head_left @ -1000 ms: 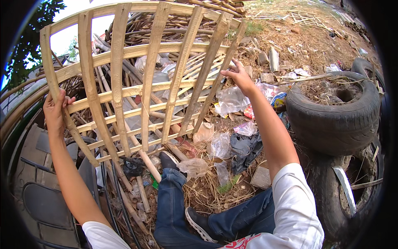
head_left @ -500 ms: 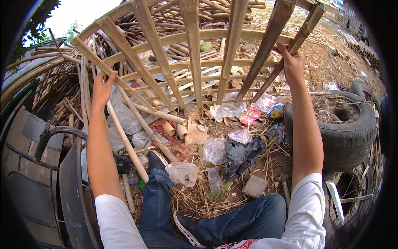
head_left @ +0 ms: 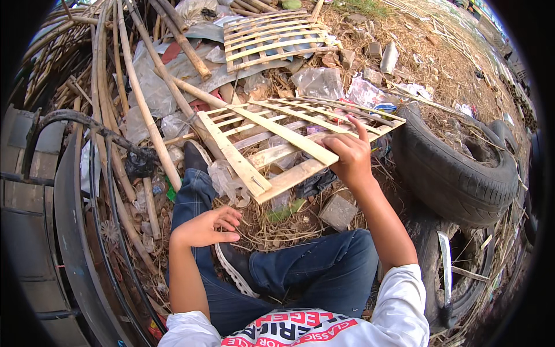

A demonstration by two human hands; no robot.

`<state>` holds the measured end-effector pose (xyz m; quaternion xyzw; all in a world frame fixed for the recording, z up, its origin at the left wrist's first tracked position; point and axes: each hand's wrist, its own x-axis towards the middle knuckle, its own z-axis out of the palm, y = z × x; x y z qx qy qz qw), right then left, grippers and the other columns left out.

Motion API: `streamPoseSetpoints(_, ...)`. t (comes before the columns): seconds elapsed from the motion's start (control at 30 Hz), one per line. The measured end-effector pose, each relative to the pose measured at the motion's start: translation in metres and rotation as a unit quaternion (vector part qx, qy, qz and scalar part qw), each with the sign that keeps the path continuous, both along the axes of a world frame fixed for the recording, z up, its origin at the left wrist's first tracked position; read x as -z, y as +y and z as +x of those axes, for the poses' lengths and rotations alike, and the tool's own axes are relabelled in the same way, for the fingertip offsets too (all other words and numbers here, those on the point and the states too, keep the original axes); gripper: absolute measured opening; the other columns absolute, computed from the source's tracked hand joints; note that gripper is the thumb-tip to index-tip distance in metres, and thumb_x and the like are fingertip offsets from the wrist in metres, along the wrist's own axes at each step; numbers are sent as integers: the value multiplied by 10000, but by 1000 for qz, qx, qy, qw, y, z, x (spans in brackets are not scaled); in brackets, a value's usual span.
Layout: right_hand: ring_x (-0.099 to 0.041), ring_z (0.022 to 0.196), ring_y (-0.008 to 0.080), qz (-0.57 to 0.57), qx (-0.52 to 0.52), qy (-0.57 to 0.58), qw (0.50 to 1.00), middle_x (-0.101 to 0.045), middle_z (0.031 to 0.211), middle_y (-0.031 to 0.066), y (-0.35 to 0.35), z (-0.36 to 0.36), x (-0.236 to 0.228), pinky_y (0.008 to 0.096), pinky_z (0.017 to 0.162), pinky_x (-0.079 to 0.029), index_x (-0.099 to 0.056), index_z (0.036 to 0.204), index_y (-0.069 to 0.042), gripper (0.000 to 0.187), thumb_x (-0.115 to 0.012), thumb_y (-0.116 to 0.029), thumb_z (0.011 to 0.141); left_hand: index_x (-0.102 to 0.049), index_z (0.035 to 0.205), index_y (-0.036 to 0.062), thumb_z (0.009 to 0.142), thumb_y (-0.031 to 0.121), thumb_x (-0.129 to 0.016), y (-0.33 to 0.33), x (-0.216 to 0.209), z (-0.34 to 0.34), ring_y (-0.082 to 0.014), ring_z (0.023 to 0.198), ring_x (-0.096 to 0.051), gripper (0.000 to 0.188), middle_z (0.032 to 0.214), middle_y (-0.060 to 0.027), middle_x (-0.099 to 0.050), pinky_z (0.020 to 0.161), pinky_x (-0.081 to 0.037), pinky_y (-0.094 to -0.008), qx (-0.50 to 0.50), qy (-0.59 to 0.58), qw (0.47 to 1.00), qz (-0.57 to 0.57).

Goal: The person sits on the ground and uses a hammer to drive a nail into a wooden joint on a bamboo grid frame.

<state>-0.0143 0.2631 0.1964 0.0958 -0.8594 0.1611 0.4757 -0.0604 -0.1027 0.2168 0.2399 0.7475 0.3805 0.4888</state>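
Note:
A pale bamboo lattice panel [head_left: 289, 137] of crossed slats hangs tilted in front of me, above the littered ground. My right hand [head_left: 348, 155] grips its near right side, with the thumb side on a slat and the index finger raised. My left hand [head_left: 207, 228] is away from the panel, over my bent leg, with its fingers apart and nothing in it. Another slatted bamboo panel [head_left: 272, 48] lies farther off on a grey sheet.
Long bamboo poles [head_left: 144, 110] lean at the left beside a black metal-framed chair [head_left: 75, 231]. Worn tyres [head_left: 462, 188] are stacked at the right. Plastic bags [head_left: 318, 82], straw and a concrete block [head_left: 339, 212] lie around my legs.
The raised panel has come down and turned over toward me. My left hand has let go and drawn back near my leg, while my right hand has moved lower and inward, still holding it.

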Motion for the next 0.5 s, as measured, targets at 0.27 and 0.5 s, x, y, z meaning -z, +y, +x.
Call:
streamPoseSetpoints(0.27, -560, 723, 208, 160, -29, -189, 968, -530, 672, 26, -7, 65, 78, 398, 913, -426, -538, 699, -108, 109, -613, -120, 778, -407, 1307, 25, 984, 448, -528, -4, 24, 59, -259, 1044, -640, 545, 1169, -152, -609, 920, -502, -360, -215, -72, 970, 85)
streamPoseSetpoints(0.5, -565, 856, 207, 273, -31, -292, 916, -560, 771, 35, 2, 73, 130, 405, 989, -382, -537, 785, -111, 93, -506, -169, 850, -298, 1448, -12, 928, 543, -570, 66, 124, 44, -271, 1175, -536, 808, 1296, -204, -521, 971, -449, -432, -446, -151, 877, 93)
